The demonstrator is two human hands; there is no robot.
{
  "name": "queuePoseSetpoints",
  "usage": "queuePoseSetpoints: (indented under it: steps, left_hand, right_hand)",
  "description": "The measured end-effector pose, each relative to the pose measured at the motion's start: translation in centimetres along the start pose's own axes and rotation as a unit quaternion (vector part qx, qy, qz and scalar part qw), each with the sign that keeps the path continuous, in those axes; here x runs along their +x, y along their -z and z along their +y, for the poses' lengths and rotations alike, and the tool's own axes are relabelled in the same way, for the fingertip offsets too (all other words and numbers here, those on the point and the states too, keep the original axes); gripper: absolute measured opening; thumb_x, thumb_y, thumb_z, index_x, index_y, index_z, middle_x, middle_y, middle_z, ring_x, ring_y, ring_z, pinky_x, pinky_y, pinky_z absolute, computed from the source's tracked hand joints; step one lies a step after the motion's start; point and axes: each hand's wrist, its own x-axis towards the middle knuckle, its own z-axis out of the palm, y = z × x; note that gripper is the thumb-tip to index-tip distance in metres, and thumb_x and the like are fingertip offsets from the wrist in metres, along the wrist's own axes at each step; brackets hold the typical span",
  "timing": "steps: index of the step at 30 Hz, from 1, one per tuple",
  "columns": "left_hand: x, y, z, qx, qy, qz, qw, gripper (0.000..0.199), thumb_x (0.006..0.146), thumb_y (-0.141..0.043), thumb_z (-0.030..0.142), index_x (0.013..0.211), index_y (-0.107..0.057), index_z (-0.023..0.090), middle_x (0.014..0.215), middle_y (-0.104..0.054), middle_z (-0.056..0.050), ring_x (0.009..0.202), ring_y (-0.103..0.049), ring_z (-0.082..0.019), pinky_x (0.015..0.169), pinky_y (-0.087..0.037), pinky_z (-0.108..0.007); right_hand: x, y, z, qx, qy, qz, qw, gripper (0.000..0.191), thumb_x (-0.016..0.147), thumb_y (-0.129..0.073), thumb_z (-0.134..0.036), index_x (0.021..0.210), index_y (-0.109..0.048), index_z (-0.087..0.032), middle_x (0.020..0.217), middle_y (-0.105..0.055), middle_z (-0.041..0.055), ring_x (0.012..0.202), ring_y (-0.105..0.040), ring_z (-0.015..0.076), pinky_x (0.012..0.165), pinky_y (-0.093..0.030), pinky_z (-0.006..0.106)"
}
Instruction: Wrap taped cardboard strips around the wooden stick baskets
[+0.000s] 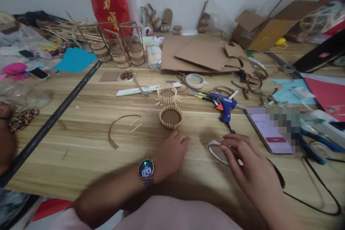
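Left hand (171, 152): yours curls closed, just nearer than the near stick cup (171, 118).
Right hand (242, 158): you pinch the white ring (211, 152).
Glue gun (225, 107): lies beyond your right hand.

Red bag (110, 3): gold Chinese characters, "力" readable, others unclear. Smartwatch (146, 169) and phone (273, 133): on-screen text too small or blurred.

Left forearm (115, 188) angled inward, left hand (170, 156) loosely fisted, knuckles up, right hand (229, 148) with thumb and fingers pinched.
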Motion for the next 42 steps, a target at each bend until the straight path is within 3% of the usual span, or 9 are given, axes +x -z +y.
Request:
queuePoseSetpoints:
  steps: [5,12,24,28,31,34,37,39,42]
  left_hand:
    - [0.4,1.2,0.4,0.036,-0.017,-0.04,0.998,0.018,0.096,-0.044,0.006,0.097,-0.062,0.009,0.097,-0.063,-0.011,0.09,-0.055,-0.023,0.082,-0.049,-0.037]
    - [1.4,2.0,0.8,0.062,-0.059,-0.105,0.991,0.014,0.095,-0.05,0.007,0.095,-0.064,0.007,0.095,-0.064,-0.013,0.093,-0.058,-0.025,0.069,-0.05,-0.033]
    - [2.4,2.4,1.0,0.054,-0.08,-0.1,0.99,0.011,0.091,-0.057,0.005,0.094,-0.067,0.006,0.096,-0.066,-0.013,0.091,-0.062,-0.025,0.065,-0.052,-0.031]
    - [2.5,2.4,0.7,0.055,-0.087,-0.095,0.99,0.01,0.092,-0.056,0.005,0.092,-0.066,0.007,0.096,-0.066,-0.013,0.091,-0.062,-0.024,0.064,-0.052,-0.03]
    - [2.4,2.1,0.6,0.057,-0.089,-0.087,0.991,0.01,0.093,-0.054,0.006,0.09,-0.063,0.008,0.096,-0.065,-0.011,0.089,-0.062,-0.023,0.063,-0.051,-0.03]
    - [2.3,1.8,0.5,0.053,-0.091,-0.058,0.993,0.011,0.095,-0.051,0.009,0.093,-0.061,0.011,0.097,-0.064,-0.009,0.088,-0.062,-0.021,0.061,-0.05,-0.029]
    - [2.3,1.6,0.4,0.053,-0.097,-0.016,0.994,0.01,0.096,-0.049,0.01,0.095,-0.06,0.012,0.095,-0.064,-0.009,0.087,-0.062,-0.022,0.062,-0.05,-0.03]
    - [2.3,1.7,0.4,0.061,-0.101,0.002,0.993,0.01,0.095,-0.051,0.01,0.091,-0.06,0.011,0.092,-0.064,-0.009,0.086,-0.062,-0.023,0.062,-0.05,-0.031]
    - [2.3,1.8,0.4,0.07,-0.11,0.031,0.991,0.015,0.094,-0.052,0.01,0.082,-0.06,0.013,0.085,-0.062,-0.008,0.081,-0.062,-0.023,0.058,-0.047,-0.03]
  right_hand:
    - [0.3,-0.1,-0.1,0.037,-0.01,-0.024,0.999,0.016,0.097,-0.047,-0.034,0.091,-0.059,-0.024,0.096,-0.066,0.0071,0.089,-0.067,0.0208,0.076,-0.053,0.033]
    - [0.6,-0.1,0.2,0.043,0.033,-0.056,0.997,0.013,0.097,-0.046,-0.032,0.093,-0.057,-0.025,0.093,-0.066,0.006,0.085,-0.066,0.0189,0.073,-0.051,0.03]
    - [1.0,0.1,-0.2,0.057,0.032,-0.083,0.994,0.014,0.097,-0.047,-0.031,0.092,-0.058,-0.025,0.092,-0.066,0.0048,0.082,-0.066,0.0178,0.072,-0.05,0.028]
    - [0.9,0.1,-0.2,0.077,0.001,-0.086,0.993,0.016,0.096,-0.048,-0.034,0.089,-0.06,-0.025,0.091,-0.066,0.0048,0.081,-0.065,0.0185,0.071,-0.05,0.03]
    - [0.8,0.3,-0.2,0.127,-0.08,-0.11,0.983,0.021,0.092,-0.052,-0.043,0.087,-0.062,-0.025,0.091,-0.067,0.0056,0.078,-0.063,0.019,0.067,-0.05,0.03]
    - [1.0,0.6,0.1,0.235,-0.227,-0.174,0.929,0.034,0.086,-0.058,-0.057,0.087,-0.063,-0.023,0.071,-0.06,0.0019,0.058,-0.052,0.0143,0.049,-0.041,0.025]
    - [1.3,0.7,0.6,0.369,-0.36,-0.253,0.819,0.048,0.076,-0.065,-0.068,0.083,-0.061,-0.02,0.051,-0.039,-0.0067,0.044,-0.03,0.0071,0.039,-0.024,0.019]
    - [1.6,0.5,1.1,0.435,-0.406,-0.289,0.75,0.051,0.069,-0.072,-0.068,0.078,-0.061,-0.019,0.049,-0.033,-0.0087,0.043,-0.022,0.0042,0.038,-0.017,0.017]
    - [1.6,-0.1,1.8,0.494,-0.437,-0.295,0.691,0.05,0.063,-0.081,-0.061,0.077,-0.063,-0.017,0.054,-0.036,-0.0074,0.046,-0.019,0.0027,0.038,-0.013,0.016]
